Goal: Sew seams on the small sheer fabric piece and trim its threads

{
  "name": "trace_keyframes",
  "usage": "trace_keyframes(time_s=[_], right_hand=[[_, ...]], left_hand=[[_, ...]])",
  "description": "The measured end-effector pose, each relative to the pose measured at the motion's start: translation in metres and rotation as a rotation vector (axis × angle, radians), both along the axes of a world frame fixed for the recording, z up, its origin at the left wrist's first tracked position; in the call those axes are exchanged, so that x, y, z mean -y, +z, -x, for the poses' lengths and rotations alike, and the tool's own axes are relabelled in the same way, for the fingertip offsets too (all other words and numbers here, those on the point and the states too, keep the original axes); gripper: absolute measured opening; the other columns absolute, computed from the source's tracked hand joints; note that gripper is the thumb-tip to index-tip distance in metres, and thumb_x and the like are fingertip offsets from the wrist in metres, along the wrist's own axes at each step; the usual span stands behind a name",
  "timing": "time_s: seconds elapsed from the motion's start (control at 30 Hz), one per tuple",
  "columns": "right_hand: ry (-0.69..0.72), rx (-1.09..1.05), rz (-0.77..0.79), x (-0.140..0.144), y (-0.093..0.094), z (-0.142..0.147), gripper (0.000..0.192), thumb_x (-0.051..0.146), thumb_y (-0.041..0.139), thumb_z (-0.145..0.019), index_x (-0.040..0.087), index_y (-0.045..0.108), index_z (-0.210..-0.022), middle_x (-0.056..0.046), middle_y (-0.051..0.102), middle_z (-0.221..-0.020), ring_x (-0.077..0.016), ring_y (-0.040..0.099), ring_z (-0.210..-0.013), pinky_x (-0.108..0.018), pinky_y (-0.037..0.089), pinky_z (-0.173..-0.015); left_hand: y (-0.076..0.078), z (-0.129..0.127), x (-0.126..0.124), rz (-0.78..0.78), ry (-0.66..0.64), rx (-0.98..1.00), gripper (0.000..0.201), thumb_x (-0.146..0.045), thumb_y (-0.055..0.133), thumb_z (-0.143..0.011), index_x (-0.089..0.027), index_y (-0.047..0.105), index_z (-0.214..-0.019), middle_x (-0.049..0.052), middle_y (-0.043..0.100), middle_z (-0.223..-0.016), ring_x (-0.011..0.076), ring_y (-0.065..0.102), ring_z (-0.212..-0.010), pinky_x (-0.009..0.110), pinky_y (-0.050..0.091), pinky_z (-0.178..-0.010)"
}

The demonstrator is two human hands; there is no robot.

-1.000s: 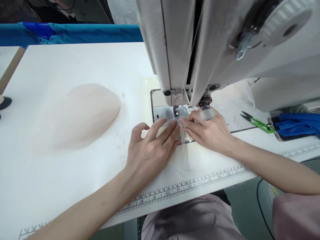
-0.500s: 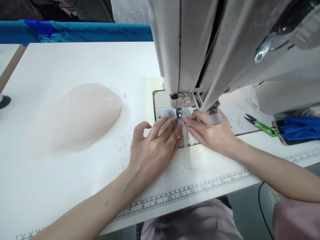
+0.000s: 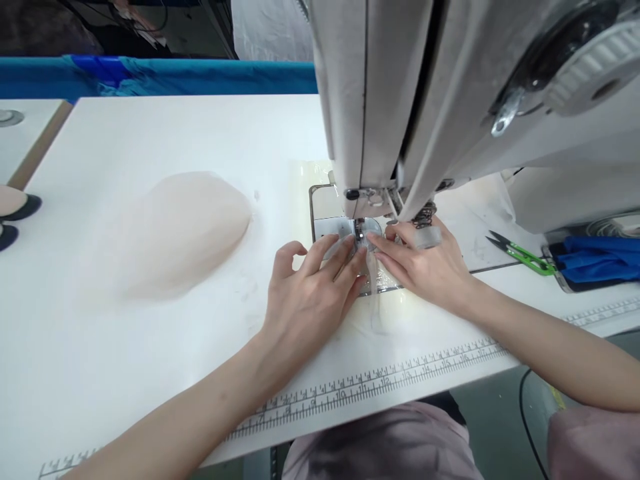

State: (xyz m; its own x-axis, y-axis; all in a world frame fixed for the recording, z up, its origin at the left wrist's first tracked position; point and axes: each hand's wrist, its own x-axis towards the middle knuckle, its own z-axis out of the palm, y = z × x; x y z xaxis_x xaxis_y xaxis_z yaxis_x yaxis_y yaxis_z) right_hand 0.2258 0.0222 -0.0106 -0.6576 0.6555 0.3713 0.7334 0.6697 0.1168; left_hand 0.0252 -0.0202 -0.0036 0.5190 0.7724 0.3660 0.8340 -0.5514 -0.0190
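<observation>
barely anything has shifted since a second ago: both hands sit at the same spot under the needle, and the whole scene has just slid a touch lower and to the right in the frame, so more of the blue cloth [image 3: 150, 75] along the top edge shows now.

left hand [image 3: 313, 293] lies flat just below centre, fingers spread narrow and pressing down on the sheer pale fabric piece [image 3: 371, 293], fingertips right at the presser foot [image 3: 361, 233]. right hand [image 3: 425, 267] comes in from the right, also flat, index finger pinning the same fabric from the other side, so the two sets of fingertips nearly meet. there's a clear thimble-like cap [image 3: 427, 237] on one right finger. neither hand is gripping, just pressing.

the fabric piece sits on the metal needle plate [image 3: 325, 223] under the sewing machine head [image 3: 425, 100], which fills the upper right.

left of centre a stack of pale pink fabric [image 3: 175, 233] lies on the white table [image 3: 125, 373], well apart from the hands. green thread snips [image 3: 523, 252] lie at the right, beside a folded blue cloth [image 3: 600, 257]. a printed ruler [image 3: 360, 390] runs along the table's near edge.
</observation>
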Motion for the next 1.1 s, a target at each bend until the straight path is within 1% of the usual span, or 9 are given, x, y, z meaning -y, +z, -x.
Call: trace_keyframes(time_s=[0.13,0.37,0.43,0.5,0.57,0.63,0.8,0.93,1.1], right_hand=[[-0.011,-0.004,0.0,0.0,-0.001,0.0,0.036,0.031,0.043,-0.098,0.018,0.071,-0.078,-0.008,0.067,-0.101,-0.0198,0.055,-0.091,-0.037,0.035,-0.083],[-0.002,-0.023,0.041,-0.001,0.002,-0.003,0.028,0.029,0.045,-0.098,0.018,0.071,-0.097,-0.008,0.066,-0.105,-0.0211,0.056,-0.093,-0.038,0.036,-0.082],[0.042,-0.068,0.115,0.002,0.01,-0.008,0.026,0.027,0.045,-0.097,0.019,0.07,-0.097,-0.007,0.066,-0.106,-0.0193,0.058,-0.09,-0.036,0.038,-0.078],[0.133,-0.121,0.327,0.007,0.021,-0.014,0.021,0.032,0.052,-0.094,0.021,0.07,-0.097,-0.003,0.066,-0.104,-0.0149,0.059,-0.08,-0.031,0.04,-0.068],[0.237,-0.114,0.62,0.013,0.033,-0.019,0.019,0.039,0.063,-0.087,0.023,0.068,-0.096,0.001,0.064,-0.103,-0.0103,0.058,-0.07,-0.026,0.039,-0.058],[0.288,-0.062,0.789,0.018,0.041,-0.023,0.011,0.032,0.066,-0.085,0.024,0.067,-0.091,0.002,0.063,-0.099,-0.0087,0.056,-0.066,-0.023,0.036,-0.054],[0.194,-0.206,0.892,0.019,0.047,-0.024,0.012,0.018,0.052,-0.092,0.021,0.061,-0.084,0.003,0.063,-0.078,-0.009,0.057,-0.064,-0.022,0.036,-0.055],[0.096,-0.398,0.934,0.017,0.049,-0.022,0.013,0.015,0.049,-0.092,0.02,0.057,-0.083,0.006,0.061,-0.067,-0.0083,0.059,-0.059,-0.021,0.037,-0.053],[0.104,-0.513,0.974,0.018,0.05,-0.021,0.012,0.014,0.047,-0.092,0.02,0.056,-0.085,0.004,0.063,-0.07,-0.0096,0.063,-0.062,-0.021,0.041,-0.056]], left_hand=[[-0.001,0.0,-0.003,-0.011,-0.003,0.002,0.029,-0.023,0.048,-0.096,-0.02,0.057,-0.124,0.007,0.064,-0.126,0.0259,0.056,-0.118,0.046,0.036,-0.088],[-0.002,0.001,-0.004,-0.025,-0.001,0.013,0.029,-0.023,0.05,-0.095,-0.024,0.058,-0.123,0.006,0.063,-0.127,0.0277,0.057,-0.116,0.048,0.036,-0.088],[0.003,0.004,-0.002,-0.093,-0.016,-0.002,0.026,-0.023,0.053,-0.093,-0.023,0.06,-0.119,0.006,0.065,-0.124,0.0282,0.06,-0.109,0.046,0.037,-0.084],[0.013,0.007,0.001,-0.112,-0.077,-0.007,0.019,-0.027,0.057,-0.091,-0.021,0.065,-0.107,0.005,0.071,-0.111,0.0262,0.064,-0.091,0.043,0.039,-0.075],[0.023,0.012,0.005,0.007,-0.182,-0.006,0.019,-0.036,0.06,-0.088,-0.02,0.067,-0.096,0.004,0.072,-0.097,0.022,0.063,-0.076,0.038,0.04,-0.065],[0.032,0.016,0.008,0.19,-0.257,-0.031,0.021,-0.04,0.058,-0.087,-0.021,0.067,-0.091,0.004,0.068,-0.094,0.0177,0.06,-0.066,0.034,0.039,-0.058],[0.036,0.021,0.009,0.434,-0.162,0.03,0.026,-0.023,0.038,-0.095,-0.02,0.062,-0.089,0.003,0.067,-0.093,0.0136,0.059,-0.058,0.028,0.04,-0.051],[0.036,0.018,0.009,0.626,-0.006,0.218,0.022,-0.031,0.037,-0.097,-0.02,0.056,-0.099,0.001,0.068,-0.082,0.014,0.061,-0.058,0.024,0.043,-0.05],[0.035,0.003,0.015,0.538,-0.054,0.155,0.026,-0.036,0.05,-0.091,-0.019,0.055,-0.111,0.007,0.064,-0.116,0.009,0.054,-0.048,0.025,0.041,-0.045]])
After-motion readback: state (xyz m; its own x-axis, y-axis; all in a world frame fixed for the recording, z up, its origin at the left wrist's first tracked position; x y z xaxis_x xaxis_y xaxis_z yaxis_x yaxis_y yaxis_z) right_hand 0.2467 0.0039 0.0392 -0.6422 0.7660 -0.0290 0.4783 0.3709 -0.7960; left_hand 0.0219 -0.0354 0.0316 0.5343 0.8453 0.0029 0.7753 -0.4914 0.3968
